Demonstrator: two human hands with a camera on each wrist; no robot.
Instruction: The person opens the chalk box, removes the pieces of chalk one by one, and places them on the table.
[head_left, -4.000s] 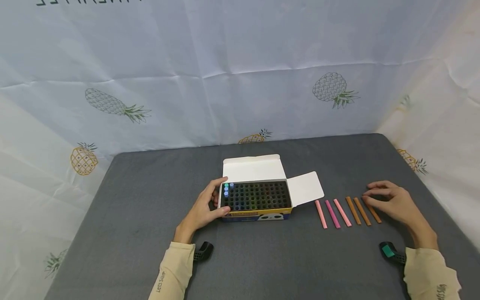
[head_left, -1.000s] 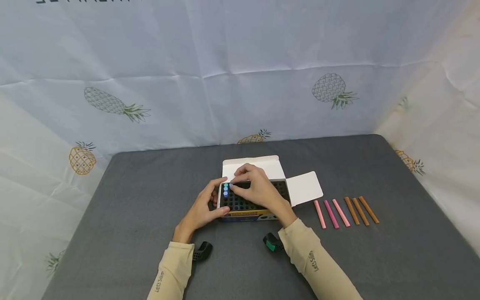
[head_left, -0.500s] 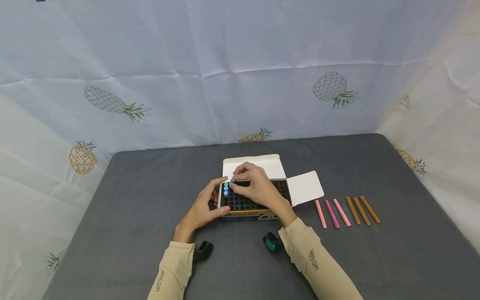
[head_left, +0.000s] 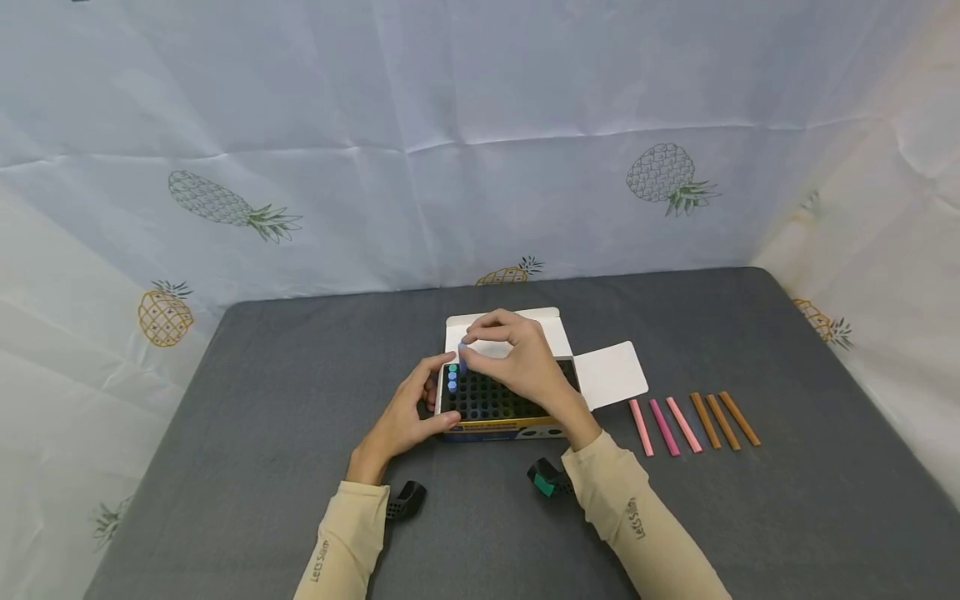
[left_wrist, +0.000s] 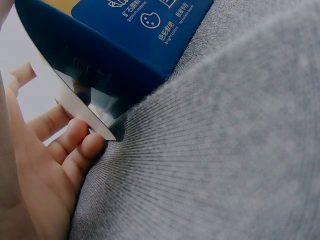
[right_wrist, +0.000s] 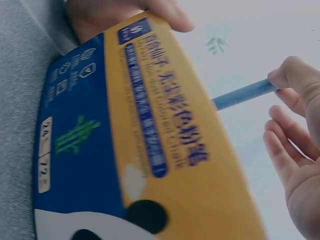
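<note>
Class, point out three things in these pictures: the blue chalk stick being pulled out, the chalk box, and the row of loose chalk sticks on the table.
blue chalk stick (right_wrist: 242, 95), right wrist view, mid-shaft.
chalk box (head_left: 491, 428), head view, front wall.
loose chalk sticks (head_left: 683, 425), head view, middle of a pink stick.

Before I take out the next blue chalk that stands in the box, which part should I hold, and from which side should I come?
Probably pinch the blue chalk by its exposed top end, coming straight down from above. It stands upright in the black grid of the chalk box, so only the tip shows. The left hand grips the box's left end, and the right hand pinches another stick the same way.
</note>
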